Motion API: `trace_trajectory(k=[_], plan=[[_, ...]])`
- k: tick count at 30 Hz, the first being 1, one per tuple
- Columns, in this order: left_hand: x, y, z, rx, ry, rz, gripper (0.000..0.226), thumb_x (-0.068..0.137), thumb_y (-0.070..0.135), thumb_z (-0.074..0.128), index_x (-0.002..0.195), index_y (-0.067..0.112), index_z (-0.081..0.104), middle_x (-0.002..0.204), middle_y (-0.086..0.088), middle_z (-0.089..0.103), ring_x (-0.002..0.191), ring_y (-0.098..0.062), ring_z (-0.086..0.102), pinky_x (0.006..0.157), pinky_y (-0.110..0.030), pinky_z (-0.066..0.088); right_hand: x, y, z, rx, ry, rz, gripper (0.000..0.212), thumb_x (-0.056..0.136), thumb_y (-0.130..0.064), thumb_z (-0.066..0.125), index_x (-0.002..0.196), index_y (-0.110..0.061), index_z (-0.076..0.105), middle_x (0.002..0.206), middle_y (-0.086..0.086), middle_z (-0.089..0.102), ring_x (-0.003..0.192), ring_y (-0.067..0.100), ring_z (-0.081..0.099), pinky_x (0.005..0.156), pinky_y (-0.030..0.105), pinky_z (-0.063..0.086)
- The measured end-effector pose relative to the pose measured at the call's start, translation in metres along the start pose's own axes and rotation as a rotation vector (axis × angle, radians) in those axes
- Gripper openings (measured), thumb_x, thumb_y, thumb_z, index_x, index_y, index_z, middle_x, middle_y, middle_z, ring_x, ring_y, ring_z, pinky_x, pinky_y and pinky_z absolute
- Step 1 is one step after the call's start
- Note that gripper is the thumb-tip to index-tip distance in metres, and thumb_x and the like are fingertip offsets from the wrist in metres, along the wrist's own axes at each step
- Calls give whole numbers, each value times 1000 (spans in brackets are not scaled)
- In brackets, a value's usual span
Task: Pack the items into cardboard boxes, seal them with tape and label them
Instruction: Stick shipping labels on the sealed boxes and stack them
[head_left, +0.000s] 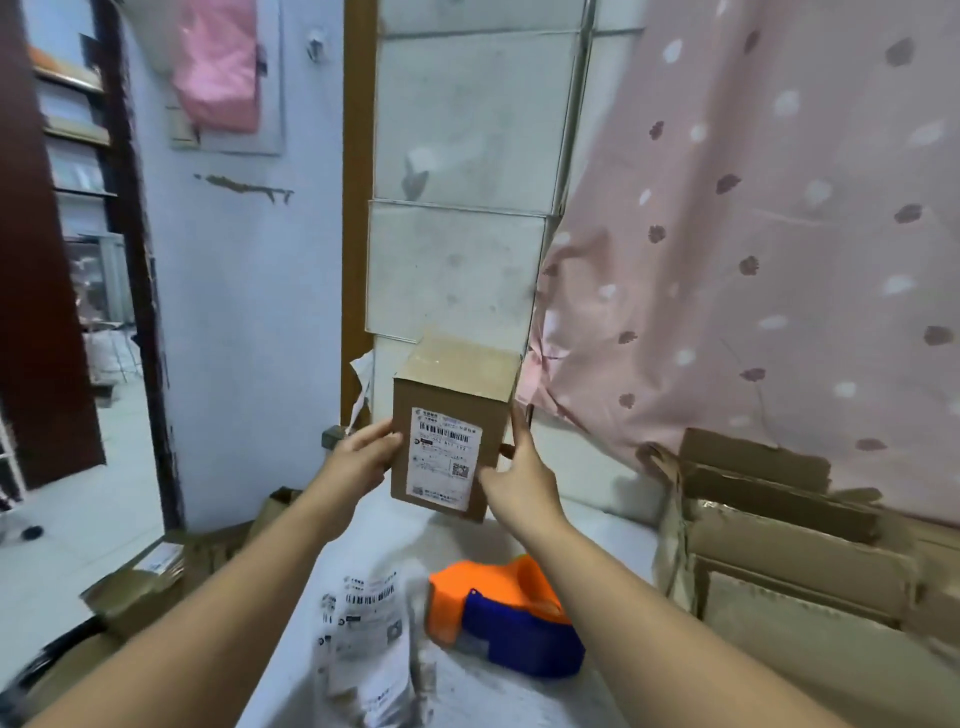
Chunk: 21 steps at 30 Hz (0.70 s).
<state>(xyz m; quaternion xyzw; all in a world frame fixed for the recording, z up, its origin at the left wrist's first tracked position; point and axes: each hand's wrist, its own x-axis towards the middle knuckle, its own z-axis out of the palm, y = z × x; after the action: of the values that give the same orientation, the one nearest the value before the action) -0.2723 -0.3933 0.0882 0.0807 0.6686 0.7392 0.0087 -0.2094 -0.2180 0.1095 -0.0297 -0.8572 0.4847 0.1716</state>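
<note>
Pink flowered curtain (753, 234) hangs behind the cardboard box (491, 415). My left hand (363, 452) grips the box's left edge, fingers wrapped round it. My right hand (519, 478) presses its right side, fingers straight and together. The box's label (444, 457) faces me. Below the box, an orange-and-blue tape dispenser (504, 613) and label sheets (363, 629) lie on a white surface (602, 530).

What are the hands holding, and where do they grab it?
A labelled cardboard box. The left hand grips its left edge; the right hand presses its right side.
</note>
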Motion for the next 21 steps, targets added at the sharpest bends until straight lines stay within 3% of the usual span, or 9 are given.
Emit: trace_trajectory(k=[2,4,7,9,11,13,16,18,21], plan=[[12,-15,-5,-36,-31,-57,40,94,21,54,133,29,46,130,-5,57,120,-25,52,111,-44,31,8,10,4,15,-93,53,84,86,-9,54,147,-46,11,112,-6,59,106,24,60,84,29,48],[23,-25,-4,-55,-56,-85,36,94,16,53,127,30,45,126,-3,58,113,-24,56,108,-44,34,18,19,13,38,-176,107,85,84,-6,56,145,-45,12,114,-12,55,106,20,57,87,28,46],[37,-40,0,-29,-59,-126,31,94,7,51,120,23,46,108,0,65,96,-18,62,83,-29,50,35,34,27,91,-246,208,70,76,-6,61,135,-33,34,124,-5,61,108,20,60,97,35,48],[46,-48,0,16,-67,-138,31,94,5,51,124,14,50,108,-4,67,92,-18,65,66,-22,53,46,40,33,122,-299,255,61,77,-5,63,131,-25,41,120,-1,64,107,19,61,97,36,48],[57,-52,-1,51,-45,-141,29,95,9,52,124,13,51,111,-5,66,90,-16,66,61,-21,54,54,43,37,119,-316,252,58,80,-12,65,132,-23,42,119,-2,65,108,17,61,98,34,48],[70,-53,-2,169,-1,-122,25,97,17,51,122,15,49,117,-2,63,89,-12,64,65,-23,52,62,44,42,77,-312,225,57,83,-30,66,135,-25,41,125,-4,62,113,17,59,101,34,45],[89,-55,-3,363,19,-86,37,99,25,47,134,13,43,129,-5,59,99,-16,64,75,-28,55,74,47,48,68,-308,203,67,78,-56,59,136,-26,43,130,-5,60,116,17,58,104,36,42],[97,-53,-3,424,-1,-78,36,99,25,45,134,15,42,127,-7,60,100,-18,63,69,-25,55,82,45,49,96,-305,198,59,86,-56,54,136,-24,47,131,-5,59,118,16,57,105,34,41],[113,-51,0,554,2,-91,38,99,28,45,135,16,40,126,-8,60,105,-21,63,86,-38,55,99,52,51,87,-269,210,52,93,-54,48,135,-23,49,131,-4,59,119,18,56,104,31,41]])
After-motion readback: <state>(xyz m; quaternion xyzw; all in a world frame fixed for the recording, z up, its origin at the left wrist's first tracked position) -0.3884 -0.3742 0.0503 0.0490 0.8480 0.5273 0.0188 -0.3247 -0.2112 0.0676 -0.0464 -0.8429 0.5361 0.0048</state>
